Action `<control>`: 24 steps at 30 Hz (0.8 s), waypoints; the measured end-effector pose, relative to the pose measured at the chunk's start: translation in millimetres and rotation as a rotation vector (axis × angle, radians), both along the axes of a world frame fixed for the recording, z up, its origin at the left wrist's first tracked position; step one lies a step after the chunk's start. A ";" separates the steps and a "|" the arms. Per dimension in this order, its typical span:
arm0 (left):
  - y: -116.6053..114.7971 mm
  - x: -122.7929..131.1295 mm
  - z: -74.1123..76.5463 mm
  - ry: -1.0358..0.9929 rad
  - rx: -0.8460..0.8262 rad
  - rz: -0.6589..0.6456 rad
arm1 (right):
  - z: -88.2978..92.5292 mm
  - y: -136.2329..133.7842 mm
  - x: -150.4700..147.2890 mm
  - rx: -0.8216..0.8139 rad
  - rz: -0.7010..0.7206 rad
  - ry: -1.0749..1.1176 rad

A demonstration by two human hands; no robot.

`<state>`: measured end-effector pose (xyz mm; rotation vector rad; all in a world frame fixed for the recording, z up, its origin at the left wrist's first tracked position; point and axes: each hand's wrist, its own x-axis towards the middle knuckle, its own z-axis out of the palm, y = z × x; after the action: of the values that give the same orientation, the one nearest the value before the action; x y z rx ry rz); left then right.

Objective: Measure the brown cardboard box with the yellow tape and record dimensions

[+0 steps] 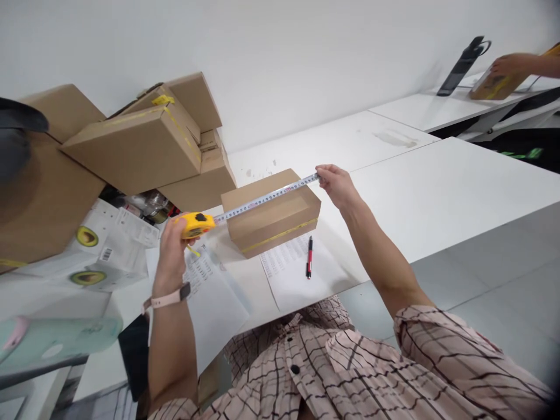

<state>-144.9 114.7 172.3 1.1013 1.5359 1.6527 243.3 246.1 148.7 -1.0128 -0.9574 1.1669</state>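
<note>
My left hand grips the yellow case of a tape measure just left of a closed cardboard box. The silver blade is drawn out along the top of the box, rising to the right. At its far end, my right hand pinches the tip between thumb and fingers, slightly past the box's right end. Yellow tape runs along the front side of the box. Printed sheets lie in front of the box, and a red and black pen rests on them.
Cardboard boxes are piled at the left, above white cartons with avocado pictures. A pale green bottle is at the lower left. At the far right, another person's hand touches a small box near a dark bottle.
</note>
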 end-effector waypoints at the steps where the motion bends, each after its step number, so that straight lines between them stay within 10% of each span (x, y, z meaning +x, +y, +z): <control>1: 5.6 -12.4 -1.4 -0.014 -0.021 0.041 | -2.9 13.8 -0.1 -0.033 -0.022 -0.010; 7: 18.3 -44.8 -20.3 -0.020 -0.123 0.042 | -22.6 33.5 -19.5 -0.172 0.023 -0.223; 24: 41.2 -14.0 -21.4 0.047 -0.142 -0.182 | -32.8 17.0 -26.7 -0.249 0.037 -0.329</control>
<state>-158.9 155.9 150.9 1.1730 1.5087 1.3842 216.6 263.1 115.9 -1.4244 -1.1090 1.1916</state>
